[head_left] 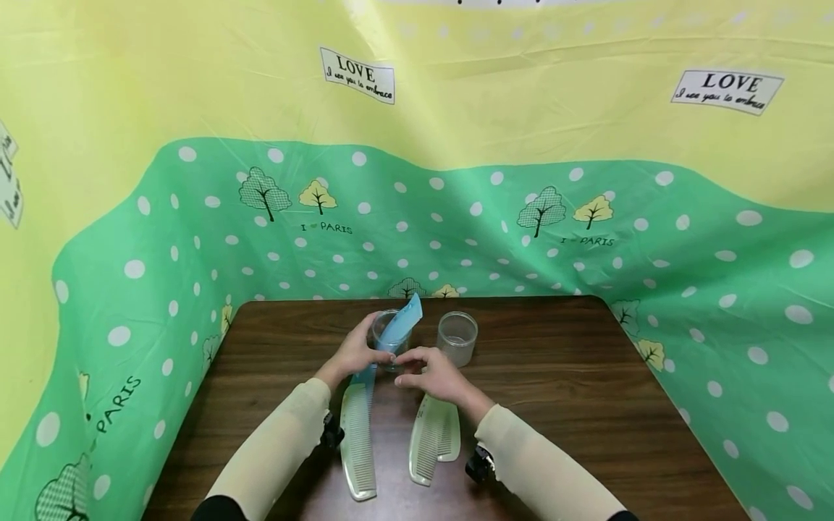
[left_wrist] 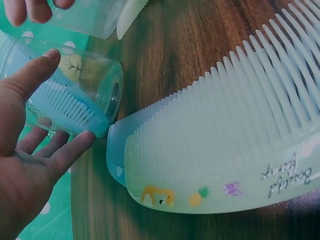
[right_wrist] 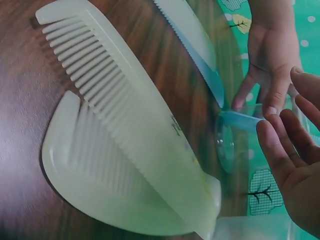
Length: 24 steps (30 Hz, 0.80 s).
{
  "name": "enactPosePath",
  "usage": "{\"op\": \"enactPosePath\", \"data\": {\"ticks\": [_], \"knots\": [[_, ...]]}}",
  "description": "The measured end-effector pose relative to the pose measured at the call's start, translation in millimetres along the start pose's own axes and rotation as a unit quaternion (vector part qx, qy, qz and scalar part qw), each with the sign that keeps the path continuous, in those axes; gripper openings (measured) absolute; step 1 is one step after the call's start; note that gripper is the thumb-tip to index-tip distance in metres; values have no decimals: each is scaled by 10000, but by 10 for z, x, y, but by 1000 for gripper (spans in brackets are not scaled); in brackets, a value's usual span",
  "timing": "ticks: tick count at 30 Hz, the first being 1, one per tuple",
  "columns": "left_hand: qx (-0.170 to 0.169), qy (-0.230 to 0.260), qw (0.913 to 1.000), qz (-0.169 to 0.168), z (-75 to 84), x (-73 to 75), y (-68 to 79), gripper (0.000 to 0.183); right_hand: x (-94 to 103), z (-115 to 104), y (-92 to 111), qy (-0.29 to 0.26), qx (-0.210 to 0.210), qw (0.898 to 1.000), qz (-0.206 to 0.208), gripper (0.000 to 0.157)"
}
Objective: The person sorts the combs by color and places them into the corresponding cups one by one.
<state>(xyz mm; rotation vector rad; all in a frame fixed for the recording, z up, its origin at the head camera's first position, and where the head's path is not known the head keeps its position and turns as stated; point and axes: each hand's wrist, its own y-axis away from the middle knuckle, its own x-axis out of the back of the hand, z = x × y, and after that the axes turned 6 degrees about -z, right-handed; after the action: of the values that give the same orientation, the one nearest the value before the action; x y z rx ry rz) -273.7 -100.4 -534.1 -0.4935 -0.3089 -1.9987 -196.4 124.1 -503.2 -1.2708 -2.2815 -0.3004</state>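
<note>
I see over the link my left grip [head_left: 355, 351] clasping a clear cup [head_left: 380, 329], blue comb [head_left: 405, 320] slanted inside. Right grip [head_left: 435, 373] released, just beside that cup, can't tell contact. Second cup [head_left: 458, 340] just beyond right grip; overlapping pale green combs [head_left: 426, 440] on desk [head_left: 554, 405], my side of it.

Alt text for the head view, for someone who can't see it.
Person's left hand grips a clear cup with a blue comb leaning inside, right hand close beside it. A second clear cup stands to the right on a dark wood table; pale green combs lie nearer the viewer.
</note>
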Motion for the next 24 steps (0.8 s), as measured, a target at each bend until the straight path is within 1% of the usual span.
{"op": "enactPosePath", "data": {"ticks": [4,10,17,24], "knots": [[29,-40,10000,-41,8,7,-7,91,-85,11,-6,-80,-65,9999,-137,32],[41,-94,9999,-108,45,17,-4,94,-183,30,-19,-154,-198,9989,-408,31],[98,-156,9998,-64,40,8,-10,95,-315,48,-44,-249,-197,9971,-685,35],[131,-214,9997,-26,32,4,-17,94,-425,72,-80,-212,-391,9952,-868,41]]}}
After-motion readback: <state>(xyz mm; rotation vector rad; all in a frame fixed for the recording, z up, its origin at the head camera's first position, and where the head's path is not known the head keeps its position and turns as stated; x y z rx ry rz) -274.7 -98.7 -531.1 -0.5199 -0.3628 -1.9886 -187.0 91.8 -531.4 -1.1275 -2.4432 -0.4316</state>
